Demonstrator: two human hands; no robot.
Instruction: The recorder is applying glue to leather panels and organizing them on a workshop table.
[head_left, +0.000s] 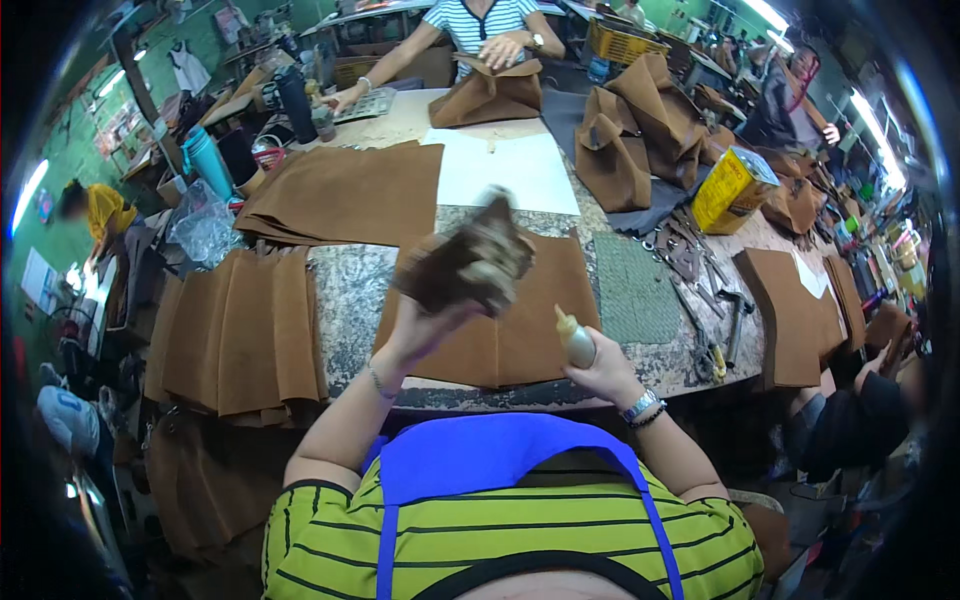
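Observation:
My left hand (433, 322) holds up a dark brown object (457, 274) with pale, crusty-looking patches. Motion blur hides its exact kind. Low in my right hand (609, 369) is a squeeze bottle (578, 343), its yellowish nozzle tilted up and to the left. Beneath both hands lies a brown leather-like panel (540, 330) with a crease down its middle, near the table's front edge. The raised object covers part of this panel. Just right of it rests a green textured mat (637, 289), apart from my right hand.
Brown panels hang over the table edge (247, 337) at left; more lie flat (352, 191) behind. Hand tools (709, 300), a yellow can (733, 190) and a panel stack (787, 322) stand right. Across the table, a person's hand (502, 51) rests on a brown piece (487, 94).

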